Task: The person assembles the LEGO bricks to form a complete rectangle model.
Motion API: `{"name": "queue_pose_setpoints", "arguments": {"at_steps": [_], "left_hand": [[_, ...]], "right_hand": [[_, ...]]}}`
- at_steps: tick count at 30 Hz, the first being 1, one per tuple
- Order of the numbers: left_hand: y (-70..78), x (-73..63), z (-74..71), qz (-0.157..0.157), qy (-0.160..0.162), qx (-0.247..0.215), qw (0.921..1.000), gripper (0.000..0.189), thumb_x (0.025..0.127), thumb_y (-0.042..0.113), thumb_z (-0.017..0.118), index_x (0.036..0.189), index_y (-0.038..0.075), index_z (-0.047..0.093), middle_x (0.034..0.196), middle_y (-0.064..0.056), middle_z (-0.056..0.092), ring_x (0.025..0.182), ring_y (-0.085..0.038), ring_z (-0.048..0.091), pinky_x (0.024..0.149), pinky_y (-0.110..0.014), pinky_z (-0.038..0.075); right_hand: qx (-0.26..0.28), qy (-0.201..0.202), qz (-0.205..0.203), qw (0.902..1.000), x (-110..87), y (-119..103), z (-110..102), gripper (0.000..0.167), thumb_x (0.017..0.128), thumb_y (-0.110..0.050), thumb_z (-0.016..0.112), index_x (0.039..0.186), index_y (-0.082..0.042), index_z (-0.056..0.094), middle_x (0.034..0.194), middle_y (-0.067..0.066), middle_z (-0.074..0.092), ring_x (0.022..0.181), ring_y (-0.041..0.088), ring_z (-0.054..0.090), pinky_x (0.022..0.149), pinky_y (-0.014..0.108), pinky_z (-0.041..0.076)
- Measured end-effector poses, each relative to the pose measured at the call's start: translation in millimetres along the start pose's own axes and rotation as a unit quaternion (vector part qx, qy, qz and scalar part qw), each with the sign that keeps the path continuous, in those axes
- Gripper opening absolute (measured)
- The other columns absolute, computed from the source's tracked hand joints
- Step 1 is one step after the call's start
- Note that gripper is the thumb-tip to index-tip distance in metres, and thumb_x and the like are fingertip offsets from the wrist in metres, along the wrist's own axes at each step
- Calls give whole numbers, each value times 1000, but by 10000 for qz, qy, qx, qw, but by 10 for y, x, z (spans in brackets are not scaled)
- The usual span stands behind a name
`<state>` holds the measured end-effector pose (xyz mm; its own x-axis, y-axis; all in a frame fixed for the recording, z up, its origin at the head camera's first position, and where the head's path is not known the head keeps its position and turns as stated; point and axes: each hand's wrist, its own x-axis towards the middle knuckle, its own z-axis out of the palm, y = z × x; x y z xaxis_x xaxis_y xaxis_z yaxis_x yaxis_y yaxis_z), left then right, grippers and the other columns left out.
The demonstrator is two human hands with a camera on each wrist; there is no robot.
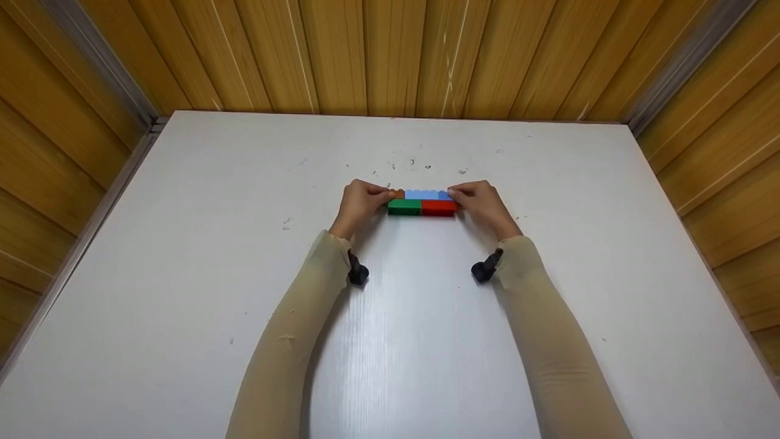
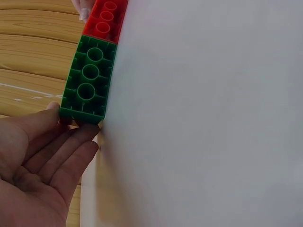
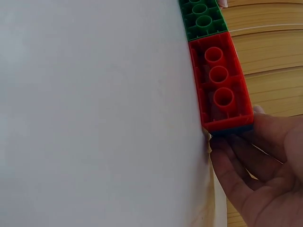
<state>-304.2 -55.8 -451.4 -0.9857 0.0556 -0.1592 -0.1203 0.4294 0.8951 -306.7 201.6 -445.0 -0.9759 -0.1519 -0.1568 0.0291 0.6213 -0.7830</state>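
Observation:
A row of joined toy building bricks lies on its side at the middle of the table. Facing the person are the hollow undersides of a green brick [image 1: 404, 208] and a red brick [image 1: 437, 208], end to end. Behind them runs a second layer: a brown brick [image 1: 399, 194] on the left, a light blue brick [image 1: 421, 194], and a darker blue brick [image 1: 445, 196] on the right. The left hand [image 1: 361, 204] pinches the left end, around the brown brick. At the opposite end, the right hand [image 1: 486, 204] pinches the darker blue brick, its fingertips [image 3: 220, 144] partly behind it.
The white table [image 1: 183, 292] has small dark marks beyond the bricks. Wood-patterned panels [image 1: 390, 58] stand behind the table and at both sides. A dark wrist camera [image 1: 358, 274] sits on the left sleeve, and another camera [image 1: 483, 272] on the right.

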Motion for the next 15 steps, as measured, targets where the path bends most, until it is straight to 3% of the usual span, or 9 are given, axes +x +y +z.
{"name": "queue_pose_setpoints", "arguments": {"at_steps": [6,15], "left_hand": [[-2,-8,-13,16,-82,-19,10000,27,89,19,68,112,4,72,117,-10,69,92,-10,59,81,-22,53],[2,-14,-25,-58,-157,-40,9999,29,92,19,65,116,2,69,117,-10,67,92,-15,63,85,-27,54]], "right_hand": [[11,21,-85,10000,9,9,15,39,97,-31,57,125,-4,64,129,14,62,124,25,52,109,41,38],[131,-101,168,9997,13,-7,10,44,99,-35,52,131,-6,59,130,12,60,115,21,57,104,38,44]]}}
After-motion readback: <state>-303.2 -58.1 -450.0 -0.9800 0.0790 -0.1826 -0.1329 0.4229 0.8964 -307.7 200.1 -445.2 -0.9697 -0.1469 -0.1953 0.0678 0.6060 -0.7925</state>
